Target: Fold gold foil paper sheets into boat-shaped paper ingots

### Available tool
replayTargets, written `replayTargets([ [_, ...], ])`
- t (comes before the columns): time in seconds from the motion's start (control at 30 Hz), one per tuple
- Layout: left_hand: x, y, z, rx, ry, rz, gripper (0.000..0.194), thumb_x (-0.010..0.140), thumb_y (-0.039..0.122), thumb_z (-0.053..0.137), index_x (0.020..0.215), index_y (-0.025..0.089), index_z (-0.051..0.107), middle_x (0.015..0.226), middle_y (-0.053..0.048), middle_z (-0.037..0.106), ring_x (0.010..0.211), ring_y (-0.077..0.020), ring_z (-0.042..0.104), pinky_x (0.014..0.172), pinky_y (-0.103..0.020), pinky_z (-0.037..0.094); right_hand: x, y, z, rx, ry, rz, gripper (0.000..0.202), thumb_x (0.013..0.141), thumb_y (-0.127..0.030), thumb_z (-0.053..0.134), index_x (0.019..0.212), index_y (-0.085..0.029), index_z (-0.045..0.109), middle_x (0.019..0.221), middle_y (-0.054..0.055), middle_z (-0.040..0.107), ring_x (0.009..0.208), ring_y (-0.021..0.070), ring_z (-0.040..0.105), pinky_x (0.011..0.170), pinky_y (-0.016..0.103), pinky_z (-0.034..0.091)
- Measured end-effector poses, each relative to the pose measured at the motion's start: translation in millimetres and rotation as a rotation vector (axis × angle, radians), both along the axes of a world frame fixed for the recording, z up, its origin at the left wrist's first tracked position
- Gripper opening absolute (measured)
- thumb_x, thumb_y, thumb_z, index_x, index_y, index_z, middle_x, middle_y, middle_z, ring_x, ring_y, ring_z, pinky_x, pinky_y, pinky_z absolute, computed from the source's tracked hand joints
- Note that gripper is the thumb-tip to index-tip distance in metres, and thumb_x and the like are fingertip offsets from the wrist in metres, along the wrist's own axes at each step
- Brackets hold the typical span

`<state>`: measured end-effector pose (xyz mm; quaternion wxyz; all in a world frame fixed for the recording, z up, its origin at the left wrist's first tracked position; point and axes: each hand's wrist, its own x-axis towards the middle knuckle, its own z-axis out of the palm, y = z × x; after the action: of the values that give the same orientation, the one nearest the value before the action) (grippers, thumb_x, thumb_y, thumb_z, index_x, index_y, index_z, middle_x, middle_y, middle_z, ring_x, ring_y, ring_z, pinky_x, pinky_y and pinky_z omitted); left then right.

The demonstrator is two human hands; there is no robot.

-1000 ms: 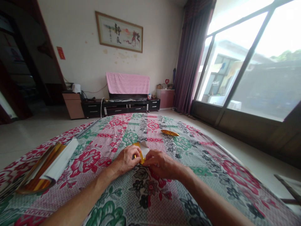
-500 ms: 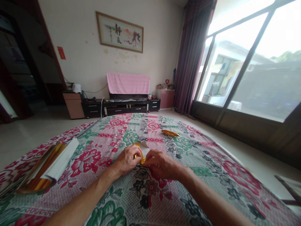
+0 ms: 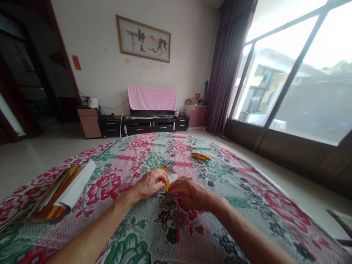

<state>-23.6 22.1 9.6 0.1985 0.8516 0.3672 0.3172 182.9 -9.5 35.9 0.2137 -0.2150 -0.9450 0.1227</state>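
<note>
A small sheet of paper (image 3: 172, 176), gold on one side and white on the other, lies between my hands on the flowered cloth. My left hand (image 3: 152, 184) is closed on its gold left part, fingertips bent down. The fingers of my right hand (image 3: 189, 192) pinch its near corner. Beyond my hands, a folded gold boat-shaped piece (image 3: 201, 157) rests on the cloth. At the left lies a curved stack of gold and white sheets (image 3: 62, 194).
The patterned cloth (image 3: 129, 220) covers a large round table. Behind it stand a low black cabinet (image 3: 148, 127), a screen under a pink cover (image 3: 152, 98) and a side cabinet (image 3: 195, 115). A large window (image 3: 310, 88) is at the right.
The view has shifted slightly, so everything appears a little further right. My left fingers have moved slightly on the gold paper; my right hand keeps its pinch.
</note>
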Motion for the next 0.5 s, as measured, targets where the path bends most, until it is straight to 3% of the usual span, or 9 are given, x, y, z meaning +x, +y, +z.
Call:
replayTargets([
  [0.5, -4.9, 5.9, 0.6, -0.136, -0.064, -0.022, 0.020, 0.063, 0.005, 0.047, 0.065, 0.016, 0.064, 0.094, -0.003, 0.064, 0.089, -0.0144, 0.059, 0.085, -0.025, 0.043, -0.3, -0.2, 1.2, -0.031, 0.024, -0.005, 0.044, 0.062, 0.000, 0.038, 0.092, -0.016, 0.066, 0.098, 0.005, 0.068, 0.093, 0.0135, 0.060, 0.088, 0.031, 0.044],
])
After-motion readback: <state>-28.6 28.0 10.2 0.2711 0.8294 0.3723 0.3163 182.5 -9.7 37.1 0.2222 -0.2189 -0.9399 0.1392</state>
